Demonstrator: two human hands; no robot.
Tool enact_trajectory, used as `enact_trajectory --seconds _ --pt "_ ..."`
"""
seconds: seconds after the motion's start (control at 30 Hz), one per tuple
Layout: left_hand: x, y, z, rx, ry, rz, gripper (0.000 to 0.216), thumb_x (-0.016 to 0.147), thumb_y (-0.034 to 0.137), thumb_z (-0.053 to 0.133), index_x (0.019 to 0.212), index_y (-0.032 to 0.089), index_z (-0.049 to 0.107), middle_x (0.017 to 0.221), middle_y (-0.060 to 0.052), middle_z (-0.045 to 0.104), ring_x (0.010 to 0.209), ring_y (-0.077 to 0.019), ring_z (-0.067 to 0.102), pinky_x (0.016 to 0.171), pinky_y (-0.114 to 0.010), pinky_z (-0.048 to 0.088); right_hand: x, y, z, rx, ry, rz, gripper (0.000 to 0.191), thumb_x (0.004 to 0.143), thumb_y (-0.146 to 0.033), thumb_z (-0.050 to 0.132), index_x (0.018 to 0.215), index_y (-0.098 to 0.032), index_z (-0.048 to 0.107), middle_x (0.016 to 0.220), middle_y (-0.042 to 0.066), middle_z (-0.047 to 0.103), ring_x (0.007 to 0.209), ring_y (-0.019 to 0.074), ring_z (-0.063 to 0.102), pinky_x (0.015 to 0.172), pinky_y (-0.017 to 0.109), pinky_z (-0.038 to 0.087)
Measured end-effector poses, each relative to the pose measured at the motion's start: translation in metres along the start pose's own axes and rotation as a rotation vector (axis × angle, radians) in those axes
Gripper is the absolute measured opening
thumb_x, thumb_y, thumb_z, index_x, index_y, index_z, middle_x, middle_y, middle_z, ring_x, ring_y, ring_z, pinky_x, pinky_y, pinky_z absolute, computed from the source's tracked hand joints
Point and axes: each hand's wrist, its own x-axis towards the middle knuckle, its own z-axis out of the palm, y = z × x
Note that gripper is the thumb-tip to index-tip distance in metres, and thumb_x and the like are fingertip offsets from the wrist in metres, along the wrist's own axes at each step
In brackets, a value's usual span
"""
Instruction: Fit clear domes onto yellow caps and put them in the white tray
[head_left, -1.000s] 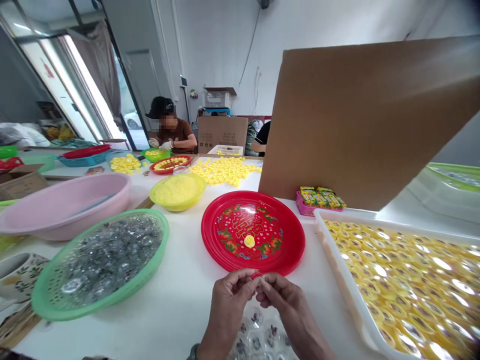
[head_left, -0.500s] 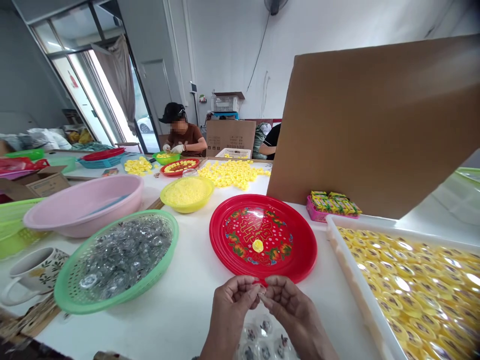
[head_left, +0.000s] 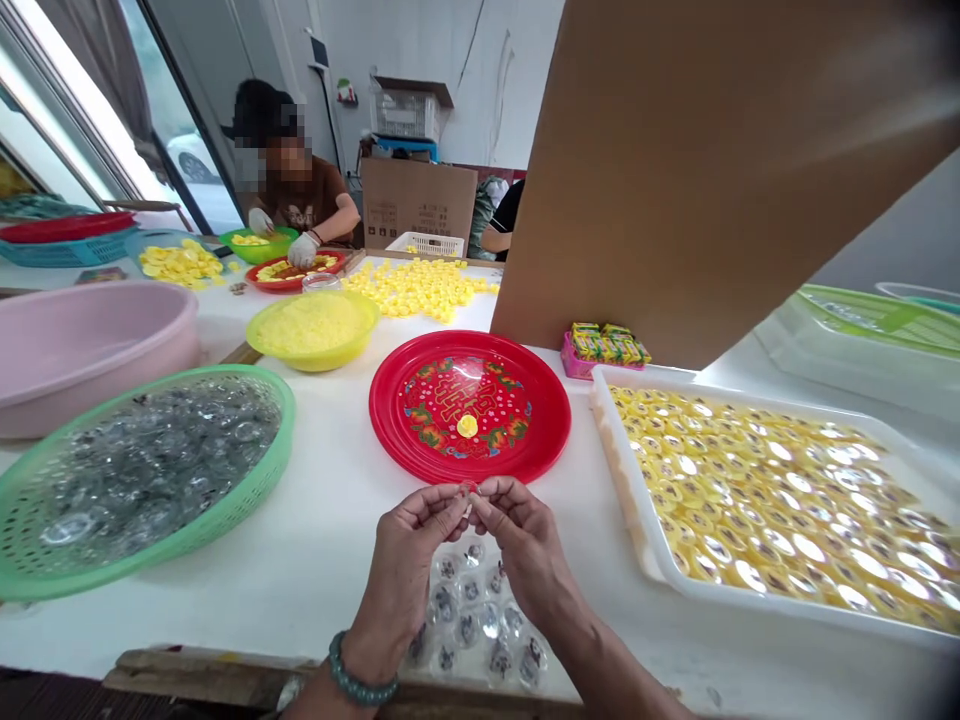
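The head-worn view is tilting down and swinging right, so the whole bench (head_left: 322, 590) is riding up and left in frame, and the two hands are rising with it towards the plate's near edge. The left hand (head_left: 409, 570), with a beaded bracelet (head_left: 364, 676) on its wrist, and the right hand (head_left: 529, 550) are meeting at the fingertips, each keeping a narrow grip on a tiny piece (head_left: 469, 490). It is too small to tell what it is. That piece is hanging just in front of the rim of a red plate (head_left: 390, 430), on which a yellow cap (head_left: 467, 426) is lying. Below the wrists, clear plastic domes (head_left: 469, 610) are lying in a loose cluster on the bench.

To the left, a green basket (head_left: 281, 440) is holding clear domes, with a pink basin (head_left: 75, 400) just behind it. To the right, a white tray (head_left: 630, 500) is carrying rows of yellow capsules (head_left: 750, 490) beside a propped cardboard sheet (head_left: 712, 170). Beyond the plate, a yellow bowl (head_left: 315, 360) is standing near a spread of yellow caps (head_left: 416, 290), and a co-worker's gloved hand (head_left: 302, 250) is working over a smaller red plate (head_left: 296, 272).
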Motion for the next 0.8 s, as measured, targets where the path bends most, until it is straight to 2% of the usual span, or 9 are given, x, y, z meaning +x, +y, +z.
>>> enact_trajectory --seconds 0.13,0.23,0.33,0.47,0.63,0.8 --pt "0.0 0.004 -0.001 0.043 -0.001 0.02 0.019 0.069 0.026 0.071 0.083 0.014 0.065 0.073 -0.002 0.066 0.067 -0.011 0.056 0.063 -0.022 0.045 0.002 0.001 -0.003 -0.009 -0.008 -0.024 0.011 0.077 -0.026 0.067 0.083 -0.018 0.06 0.069 -0.001 0.06 0.065 0.0104 0.054 0.062 0.023 0.042" --pt "0.001 0.011 -0.006 0.158 -0.086 0.024 0.021 0.072 0.028 0.069 0.089 0.016 0.066 0.077 -0.003 0.068 0.068 -0.0115 0.057 0.064 -0.022 0.045 0.004 -0.007 -0.009 -0.086 -0.095 -0.027 0.012 0.078 -0.027 0.066 0.083 -0.018 0.06 0.071 -0.001 0.059 0.064 0.0102 0.053 0.061 0.023 0.042" --pt "0.002 0.016 -0.01 0.282 -0.125 0.06 0.02 0.072 0.029 0.069 0.087 0.017 0.068 0.078 -0.004 0.069 0.069 -0.0119 0.058 0.064 -0.022 0.046 0.006 -0.015 -0.014 -0.149 -0.174 -0.025 0.012 0.078 -0.027 0.066 0.082 -0.018 0.059 0.073 -0.001 0.058 0.065 0.0103 0.053 0.061 0.023 0.043" --pt "0.001 0.016 -0.007 0.301 -0.113 0.102 0.016 0.072 0.029 0.069 0.081 0.017 0.068 0.074 -0.002 0.069 0.066 -0.0121 0.059 0.062 -0.021 0.047 0.004 -0.02 -0.015 -0.171 -0.159 -0.043 0.012 0.077 -0.027 0.067 0.082 -0.018 0.06 0.074 0.0 0.058 0.067 0.0109 0.053 0.063 0.024 0.044" --pt "-0.001 0.013 -0.003 0.234 -0.125 0.102 0.017 0.071 0.027 0.069 0.084 0.017 0.066 0.081 -0.004 0.069 0.073 -0.0155 0.063 0.069 -0.025 0.051 -0.002 -0.026 -0.014 -0.186 -0.174 -0.063 0.012 0.078 -0.028 0.065 0.084 -0.018 0.061 0.08 0.002 0.061 0.074 0.0143 0.057 0.067 0.026 0.046" --pt "-0.003 0.014 -0.002 0.22 -0.144 0.114 0.016 0.071 0.024 0.07 0.083 0.017 0.064 0.084 -0.004 0.069 0.08 -0.017 0.063 0.075 -0.027 0.051 -0.005 -0.029 -0.014 -0.255 -0.101 -0.165 0.019 0.075 -0.026 0.068 0.088 -0.02 0.056 0.08 0.001 0.058 0.075 0.0137 0.056 0.069 0.026 0.047"
